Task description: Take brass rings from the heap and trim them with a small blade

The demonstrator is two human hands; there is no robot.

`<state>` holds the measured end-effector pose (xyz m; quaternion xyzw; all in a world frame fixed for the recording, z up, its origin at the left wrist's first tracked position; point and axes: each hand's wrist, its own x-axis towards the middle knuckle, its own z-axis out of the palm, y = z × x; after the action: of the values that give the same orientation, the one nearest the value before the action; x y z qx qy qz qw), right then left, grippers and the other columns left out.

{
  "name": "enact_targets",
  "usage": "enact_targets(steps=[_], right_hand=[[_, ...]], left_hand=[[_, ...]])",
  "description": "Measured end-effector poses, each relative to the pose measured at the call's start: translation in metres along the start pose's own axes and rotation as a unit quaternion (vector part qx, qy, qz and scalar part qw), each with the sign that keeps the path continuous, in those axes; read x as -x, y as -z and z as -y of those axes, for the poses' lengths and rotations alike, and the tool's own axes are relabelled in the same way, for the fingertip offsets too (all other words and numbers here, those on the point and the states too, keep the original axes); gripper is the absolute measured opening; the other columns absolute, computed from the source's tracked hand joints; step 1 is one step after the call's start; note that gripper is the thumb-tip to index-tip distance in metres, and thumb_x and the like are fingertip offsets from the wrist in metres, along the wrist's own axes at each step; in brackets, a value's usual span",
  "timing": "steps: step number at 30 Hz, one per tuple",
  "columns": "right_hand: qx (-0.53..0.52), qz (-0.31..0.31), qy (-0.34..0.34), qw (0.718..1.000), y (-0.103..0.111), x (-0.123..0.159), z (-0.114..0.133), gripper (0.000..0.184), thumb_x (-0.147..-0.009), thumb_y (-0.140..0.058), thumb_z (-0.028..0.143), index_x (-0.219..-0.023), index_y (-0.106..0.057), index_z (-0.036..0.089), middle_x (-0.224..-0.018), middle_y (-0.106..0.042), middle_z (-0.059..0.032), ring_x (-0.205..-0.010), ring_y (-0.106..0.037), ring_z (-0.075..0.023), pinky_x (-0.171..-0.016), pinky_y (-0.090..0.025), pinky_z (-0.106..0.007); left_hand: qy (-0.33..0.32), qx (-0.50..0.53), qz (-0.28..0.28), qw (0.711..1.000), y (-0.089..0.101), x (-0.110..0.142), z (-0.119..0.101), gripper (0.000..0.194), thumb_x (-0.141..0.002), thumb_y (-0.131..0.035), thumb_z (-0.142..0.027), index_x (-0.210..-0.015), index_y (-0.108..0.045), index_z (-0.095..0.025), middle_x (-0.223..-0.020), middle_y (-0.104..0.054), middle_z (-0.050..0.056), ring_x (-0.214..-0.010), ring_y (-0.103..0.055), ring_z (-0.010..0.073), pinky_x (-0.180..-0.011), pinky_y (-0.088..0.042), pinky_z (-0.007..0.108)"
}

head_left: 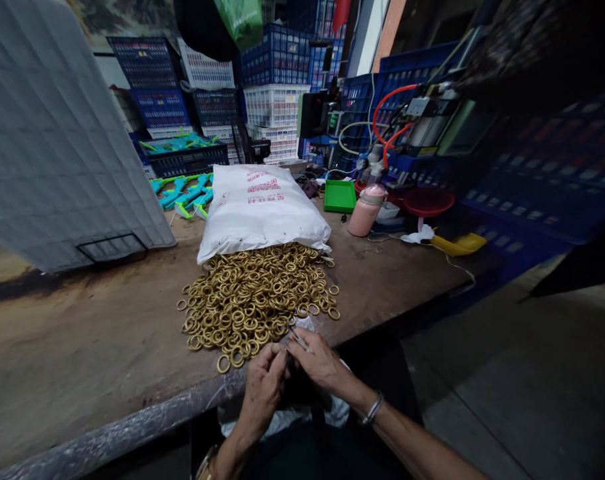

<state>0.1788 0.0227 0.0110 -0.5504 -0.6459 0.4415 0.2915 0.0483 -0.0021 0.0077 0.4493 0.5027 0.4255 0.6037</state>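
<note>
Near the front edge of the table, my left hand [263,381] is closed in a pinch, thumb against fingers, on something too small to make out. Touching or almost touching it, my right hand [322,363] grips a thin metal hand tool [300,342] with a slim pointed end; its exact kind is unclear. Just beyond both hands spreads a heap of gold-coloured rings [252,293], with several loose ones around its edges. A white sack [265,213] with red print lies behind the heap, its near side against the rings.
At left stands a large pale ribbed panel [67,147]. Turquoise and green plastic pieces [182,192] lie behind the sack. To the right are a green tray [339,196], a pink bottle [366,212], a red dish [427,202] and a yellow scoop-like piece [460,244]. Stacked crates [277,57] fill the back.
</note>
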Motion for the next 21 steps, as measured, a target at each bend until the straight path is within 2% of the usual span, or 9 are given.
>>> enact_targets(steps=[3, 6, 9, 12, 16, 21], right_hand=[[-0.010, -0.002, -0.005, 1.000, 0.000, 0.000, 0.001, 0.022, -0.083, -0.039, 0.030, -0.066, -0.045, 0.018, -0.060, -0.045, 0.0048, -0.058, -0.042, -0.0087, -0.055, -0.031, -0.021], [-0.034, 0.004, -0.011, 0.999, 0.002, 0.000, 0.005, 0.023, -0.084, -0.038, 0.030, -0.066, -0.046, 0.018, -0.057, -0.047, 0.0047, -0.056, -0.042, -0.0088, -0.055, -0.031, -0.020], [-0.035, -0.006, -0.010, 0.999, 0.005, -0.001, 0.006, 0.023, -0.084, -0.037, 0.028, -0.065, -0.046, 0.018, -0.057, -0.048, 0.0039, -0.056, -0.043, -0.0091, -0.056, -0.032, -0.020], [0.039, -0.027, -0.004, 0.999, 0.007, 0.000, 0.002, 0.021, -0.083, -0.035, 0.023, -0.065, -0.044, 0.018, -0.057, -0.046, 0.0036, -0.055, -0.042, -0.0093, -0.055, -0.030, -0.021], [0.171, 0.023, 0.040, 0.984, 0.008, 0.006, -0.004, 0.009, -0.073, -0.041, 0.012, -0.072, -0.046, 0.019, -0.060, -0.046, 0.0033, -0.056, -0.039, -0.0099, -0.054, -0.025, -0.021], [0.252, 0.062, 0.062, 0.964, 0.008, 0.011, -0.007, 0.021, -0.068, -0.040, 0.009, -0.084, -0.048, 0.020, -0.064, -0.049, 0.0021, -0.058, -0.041, -0.0113, -0.055, -0.023, -0.022]], left_hand=[[0.078, 0.067, 0.055, 0.993, -0.001, 0.001, 0.001, 0.034, -0.079, -0.045, -0.049, -0.064, -0.046, -0.018, -0.041, -0.031, -0.009, -0.035, -0.021, 0.0048, -0.035, -0.015, 0.018], [0.081, 0.120, 0.081, 0.986, -0.001, 0.001, 0.002, 0.032, -0.079, -0.046, -0.047, -0.066, -0.046, -0.018, -0.043, -0.033, -0.009, -0.034, -0.020, 0.0038, -0.035, -0.015, 0.017], [0.079, 0.144, 0.077, 0.983, -0.002, 0.002, 0.002, 0.029, -0.079, -0.048, -0.044, -0.069, -0.046, -0.017, -0.047, -0.037, -0.008, -0.036, -0.022, 0.0033, -0.035, -0.016, 0.016], [0.083, 0.155, 0.062, 0.982, -0.002, 0.002, 0.002, 0.027, -0.079, -0.050, -0.044, -0.072, -0.045, -0.018, -0.050, -0.039, -0.008, -0.037, -0.024, 0.0033, -0.037, -0.017, 0.015], [0.075, 0.131, 0.048, 0.987, -0.002, -0.002, 0.006, 0.031, -0.077, -0.050, -0.048, -0.071, -0.044, -0.019, -0.049, -0.038, -0.008, -0.037, -0.024, 0.0033, -0.036, -0.017, 0.016], [0.042, 0.086, 0.033, 0.995, 0.000, -0.007, 0.011, 0.033, -0.076, -0.049, -0.050, -0.069, -0.045, -0.018, -0.048, -0.036, -0.008, -0.038, -0.024, 0.0041, -0.037, -0.017, 0.017]])
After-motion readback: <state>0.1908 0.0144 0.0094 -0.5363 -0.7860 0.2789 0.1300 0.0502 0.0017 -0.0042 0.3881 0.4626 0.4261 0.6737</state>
